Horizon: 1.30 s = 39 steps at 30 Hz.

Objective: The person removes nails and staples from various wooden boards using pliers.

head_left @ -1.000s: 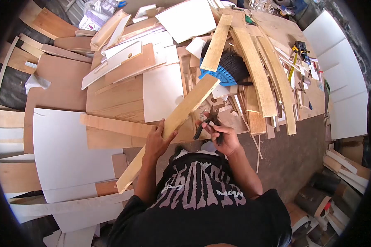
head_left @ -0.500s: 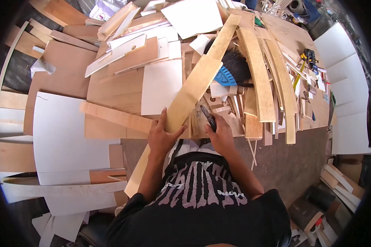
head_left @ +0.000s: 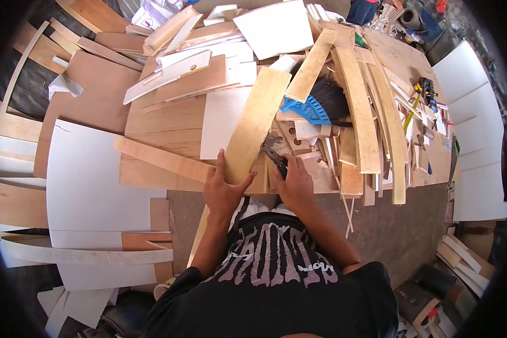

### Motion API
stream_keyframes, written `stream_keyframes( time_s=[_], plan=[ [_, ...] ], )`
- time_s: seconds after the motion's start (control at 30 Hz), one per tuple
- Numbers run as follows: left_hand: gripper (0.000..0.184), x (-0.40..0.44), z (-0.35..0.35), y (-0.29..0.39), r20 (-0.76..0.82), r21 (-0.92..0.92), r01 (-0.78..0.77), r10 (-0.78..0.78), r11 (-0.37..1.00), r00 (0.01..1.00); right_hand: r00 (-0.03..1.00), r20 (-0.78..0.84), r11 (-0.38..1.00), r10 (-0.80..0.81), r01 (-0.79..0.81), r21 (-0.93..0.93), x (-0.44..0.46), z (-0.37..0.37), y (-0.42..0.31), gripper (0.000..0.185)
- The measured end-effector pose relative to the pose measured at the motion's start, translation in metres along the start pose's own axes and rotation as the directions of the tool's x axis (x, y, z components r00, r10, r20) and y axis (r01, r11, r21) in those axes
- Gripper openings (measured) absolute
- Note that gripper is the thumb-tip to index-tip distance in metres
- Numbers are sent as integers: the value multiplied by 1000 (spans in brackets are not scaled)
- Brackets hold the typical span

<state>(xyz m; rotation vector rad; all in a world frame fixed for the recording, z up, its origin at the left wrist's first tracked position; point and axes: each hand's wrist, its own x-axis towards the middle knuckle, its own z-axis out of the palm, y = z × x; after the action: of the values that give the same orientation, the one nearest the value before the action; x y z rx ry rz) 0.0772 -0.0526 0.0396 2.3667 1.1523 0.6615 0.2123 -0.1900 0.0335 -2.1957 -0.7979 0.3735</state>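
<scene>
Head-worn, looking down

Set above and behind the fingers (head_left: 220, 163), facing forward and steeply down. Looks over the shirt (head_left: 276, 301), nearer than the fingers, onto the worktop (head_left: 397, 50) beyond them. Close, yet taking in floor (head_left: 383, 231) to their right.

Plank (head_left: 259, 115) is yel-brn, pliers (head_left: 277, 161) dk, broom (head_left: 308, 110) blue/blk, shirt (head_left: 276, 307) blk w/ grey print (head_left: 274, 245).

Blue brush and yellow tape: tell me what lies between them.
In the head view, chiefly long planks lie between the blue brush and the yellow tape; smaller scraps there are hard to tell apart.
</scene>
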Motion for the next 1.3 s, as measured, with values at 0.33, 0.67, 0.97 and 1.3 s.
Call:
stream_keyframes(
  time_s=[0.33,0.67,0.97,1.3],
  plan=[
    [102,19,-40,-36,-17,11,-39,39,999,999,998,-57,999,7,-10,-43,-8,34,-54,40],
    [102,39,-69,-85,30,20,-108,107,994,994,998,-60,902,27,-50,-429,-8,36,-113,33],
    [98,54,-77,-127,112,24,-219,215,976,970,995,-72,735,-69,2,-678,-10,63,-118,29],
    [96,68,-89,-151,141,-71,-225,233,972,962,989,-67,683,-128,39,-729,-15,95,-129,16]
  ],
)
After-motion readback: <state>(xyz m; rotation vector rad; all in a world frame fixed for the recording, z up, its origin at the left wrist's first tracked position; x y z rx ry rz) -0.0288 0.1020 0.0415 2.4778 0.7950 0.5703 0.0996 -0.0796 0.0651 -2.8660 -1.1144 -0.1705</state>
